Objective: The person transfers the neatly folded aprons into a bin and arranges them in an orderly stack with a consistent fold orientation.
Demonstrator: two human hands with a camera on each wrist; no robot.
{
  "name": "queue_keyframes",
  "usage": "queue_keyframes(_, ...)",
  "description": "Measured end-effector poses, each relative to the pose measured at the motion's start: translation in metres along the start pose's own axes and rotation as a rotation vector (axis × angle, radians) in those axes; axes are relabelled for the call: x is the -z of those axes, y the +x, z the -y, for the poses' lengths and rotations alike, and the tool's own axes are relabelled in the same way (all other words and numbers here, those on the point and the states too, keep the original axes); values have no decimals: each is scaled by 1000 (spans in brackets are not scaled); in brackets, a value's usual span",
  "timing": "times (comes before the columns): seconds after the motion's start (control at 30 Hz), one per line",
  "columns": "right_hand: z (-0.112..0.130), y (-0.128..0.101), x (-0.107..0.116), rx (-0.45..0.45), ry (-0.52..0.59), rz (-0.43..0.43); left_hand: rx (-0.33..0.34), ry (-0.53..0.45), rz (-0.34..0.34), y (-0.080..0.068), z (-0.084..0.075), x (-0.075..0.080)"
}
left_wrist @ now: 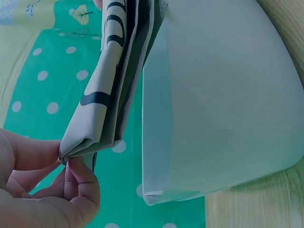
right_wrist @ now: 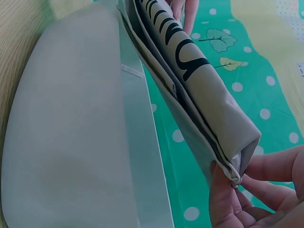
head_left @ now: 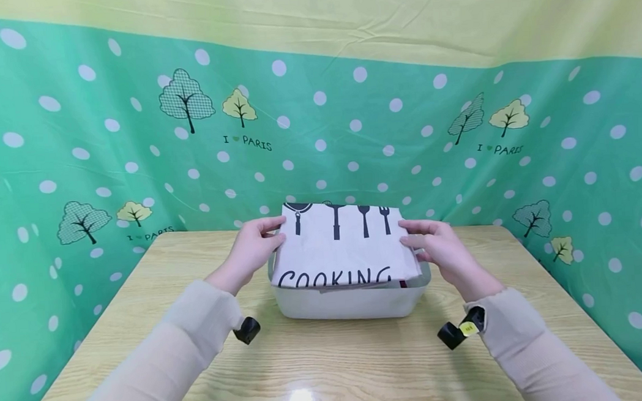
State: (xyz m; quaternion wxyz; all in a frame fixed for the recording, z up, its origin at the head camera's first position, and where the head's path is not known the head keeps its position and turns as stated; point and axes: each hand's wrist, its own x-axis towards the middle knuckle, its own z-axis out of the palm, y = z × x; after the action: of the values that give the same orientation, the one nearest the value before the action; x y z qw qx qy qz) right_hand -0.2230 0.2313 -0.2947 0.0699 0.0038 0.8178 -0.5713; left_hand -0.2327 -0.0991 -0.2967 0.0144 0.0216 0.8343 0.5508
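A folded white cloth (head_left: 337, 248), printed in black with kitchen utensils and the word COOKING, is held over a white plastic bin (head_left: 349, 303). My left hand (head_left: 251, 252) pinches its left side; in the left wrist view, thumb and fingers (left_wrist: 83, 178) grip a folded corner. On the opposite side my right hand (head_left: 441, 249) holds the cloth's edge, and the right wrist view shows its fingers (right_wrist: 223, 194) pinching the layered corner. Several layers show along the near fold, above the bin's rim. Most of the bin's inside is hidden beneath the cloth.
The bin stands on a light wood-grain table (head_left: 359, 370). Behind and at both sides hangs a green curtain (head_left: 338, 120) with white dots and printed trees, yellow along its top. A small dark red bit (head_left: 403, 284) shows at the bin's rim under the cloth.
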Motion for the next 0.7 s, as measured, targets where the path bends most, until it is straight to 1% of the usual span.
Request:
queue_keyframes(0.23,-1,5,-3,-17,11,-28,7,0,-22,3,1,-1)
queue_keyframes(0.43,-12,8,-4,1,34,-45,20,-22,-34,1,5,0)
queue_keyframes(0.57,-19,10,-7,14,42,-80,4,-42,-39,1,8,-1)
queue_keyframes(0.7,-23,9,-10,15,8,-124,0,-42,-52,2,11,-4)
